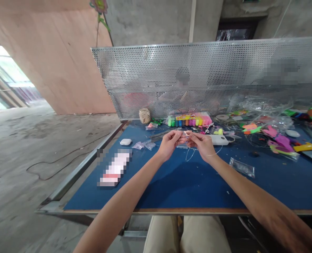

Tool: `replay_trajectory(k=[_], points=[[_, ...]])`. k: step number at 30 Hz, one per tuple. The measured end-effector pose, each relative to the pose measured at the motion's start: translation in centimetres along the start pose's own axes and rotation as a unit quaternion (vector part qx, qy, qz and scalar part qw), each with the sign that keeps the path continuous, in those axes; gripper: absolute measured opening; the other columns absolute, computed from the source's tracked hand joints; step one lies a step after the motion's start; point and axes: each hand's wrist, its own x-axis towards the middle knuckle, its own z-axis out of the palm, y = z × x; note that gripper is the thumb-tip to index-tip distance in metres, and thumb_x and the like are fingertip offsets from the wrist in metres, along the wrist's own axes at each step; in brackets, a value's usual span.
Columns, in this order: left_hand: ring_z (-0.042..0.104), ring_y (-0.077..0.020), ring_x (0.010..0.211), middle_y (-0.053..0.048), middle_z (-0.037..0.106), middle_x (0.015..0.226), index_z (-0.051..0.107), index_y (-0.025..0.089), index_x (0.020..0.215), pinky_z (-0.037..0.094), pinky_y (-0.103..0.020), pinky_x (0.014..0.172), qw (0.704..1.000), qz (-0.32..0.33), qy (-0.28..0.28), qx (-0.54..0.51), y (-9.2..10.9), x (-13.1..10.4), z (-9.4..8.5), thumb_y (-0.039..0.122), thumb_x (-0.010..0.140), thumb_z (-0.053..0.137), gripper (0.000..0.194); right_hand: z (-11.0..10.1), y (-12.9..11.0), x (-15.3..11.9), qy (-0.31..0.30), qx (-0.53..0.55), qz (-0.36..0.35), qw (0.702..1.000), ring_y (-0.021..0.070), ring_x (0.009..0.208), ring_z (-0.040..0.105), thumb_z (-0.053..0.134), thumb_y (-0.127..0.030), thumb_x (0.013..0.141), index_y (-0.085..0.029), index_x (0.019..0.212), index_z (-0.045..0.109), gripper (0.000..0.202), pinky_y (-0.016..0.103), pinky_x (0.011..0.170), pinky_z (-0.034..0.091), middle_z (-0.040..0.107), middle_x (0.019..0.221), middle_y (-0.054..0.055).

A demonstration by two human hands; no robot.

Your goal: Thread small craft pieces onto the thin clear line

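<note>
Above the blue table [177, 189], my left hand [170, 143] and my right hand [202, 143] meet with their fingertips almost touching. Both are closed in a pinch. A thin clear thread [186, 156] runs from the right fingers, hangs in a loop below them and trails past the right wrist. Between the fingertips is something tiny and pale that I cannot make out. Behind the right hand lies a white power strip [220, 140]. Small clear bags [148, 144] with bits inside lie left of my left hand.
A white earbud case [125, 142] and a blurred-out phone-shaped item [116, 168] lie at left. Behind stand a multicoloured clay pack [189, 120] and a perforated metal screen [156, 77]. Colourful foam-like pieces [280, 142] clutter the right; a clear bag [242, 168] lies nearer.
</note>
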Motion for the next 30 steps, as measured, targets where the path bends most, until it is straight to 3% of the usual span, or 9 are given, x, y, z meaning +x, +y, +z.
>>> replay_trajectory(k=[5, 9, 15, 20, 22, 27, 30], points=[[0.068, -0.0103, 0.074, -0.005, 0.071, 0.085, 0.067, 0.012, 0.096, 0.055, -0.022, 0.075, 0.999, 0.039, -0.008, 0.028, 0.4, -0.2, 0.4, 0.041, 0.081, 0.075, 0.033, 0.4, 0.3, -0.2, 0.003, -0.002, 0.011, 1.0, 0.0191, 0.06, 0.07, 0.08, -0.044, 0.072, -0.018, 0.103, 0.077, 0.04, 0.034, 0.06, 0.061, 0.077, 0.079, 0.006], [0.068, -0.0142, 0.079, -0.008, 0.073, 0.092, 0.067, 0.013, 0.094, 0.054, -0.027, 0.075, 0.982, 0.08, -0.043, 0.164, 0.1, -0.4, 0.1, 0.044, 0.086, 0.067, 0.032, 0.4, 0.4, -0.2, 0.012, 0.015, 0.03, 0.999, 0.0183, 0.059, 0.069, 0.08, -0.044, 0.071, -0.017, 0.097, 0.077, 0.038, 0.032, 0.059, 0.06, 0.076, 0.076, 0.005], [0.066, -0.0159, 0.082, -0.006, 0.074, 0.095, 0.073, 0.017, 0.097, 0.05, -0.026, 0.071, 0.886, 0.176, -0.087, 0.421, 0.3, -1.0, 0.0, 0.039, 0.092, 0.059, 0.027, 0.1, 0.4, 0.1, 0.031, 0.04, 0.086, 0.995, 0.0151, 0.054, 0.065, 0.082, -0.044, 0.069, -0.015, 0.095, 0.077, 0.039, 0.027, 0.053, 0.056, 0.073, 0.068, 0.003], [0.064, -0.0185, 0.103, -0.009, 0.07, 0.11, 0.068, 0.018, 0.111, 0.052, -0.033, 0.091, 0.794, 0.269, -0.207, 0.505, 0.3, -1.6, 0.2, 0.025, 0.096, 0.051, 0.024, 0.0, 0.4, 0.2, 0.037, 0.055, 0.107, 0.992, 0.0137, 0.053, 0.062, 0.083, -0.043, 0.066, -0.015, 0.094, 0.076, 0.041, 0.026, 0.051, 0.052, 0.072, 0.068, 0.003], [0.063, -0.0192, 0.107, -0.01, 0.066, 0.118, 0.064, 0.017, 0.118, 0.052, -0.033, 0.093, 0.759, 0.292, -0.229, 0.535, 0.1, -1.6, 0.1, 0.023, 0.094, 0.052, 0.028, 0.0, 0.5, 0.2, 0.031, 0.043, 0.107, 0.993, 0.0146, 0.054, 0.062, 0.082, -0.045, 0.066, -0.015, 0.092, 0.076, 0.04, 0.026, 0.052, 0.052, 0.072, 0.067, 0.003], [0.067, -0.0179, 0.098, -0.008, 0.069, 0.109, 0.065, 0.018, 0.107, 0.055, -0.031, 0.086, 0.687, 0.329, -0.219, 0.609, -0.3, -1.5, -0.2, 0.033, 0.095, 0.055, 0.022, 0.1, 0.4, -0.1, 0.012, -0.083, 0.041, 0.996, 0.0152, 0.05, 0.058, 0.072, -0.05, 0.076, -0.015, 0.084, 0.074, 0.036, 0.025, 0.044, 0.044, 0.066, 0.059, 0.001], [0.068, -0.0164, 0.098, -0.005, 0.07, 0.105, 0.065, 0.019, 0.101, 0.055, -0.029, 0.086, 0.679, 0.346, -0.221, 0.608, -0.3, -1.5, -0.3, 0.031, 0.097, 0.052, 0.018, 0.0, 0.2, -0.4, -0.006, -0.18, -0.004, 0.984, 0.0113, 0.041, 0.048, 0.064, -0.053, 0.082, -0.016, 0.065, 0.067, 0.041, 0.023, 0.038, 0.033, 0.055, 0.047, -0.001]])
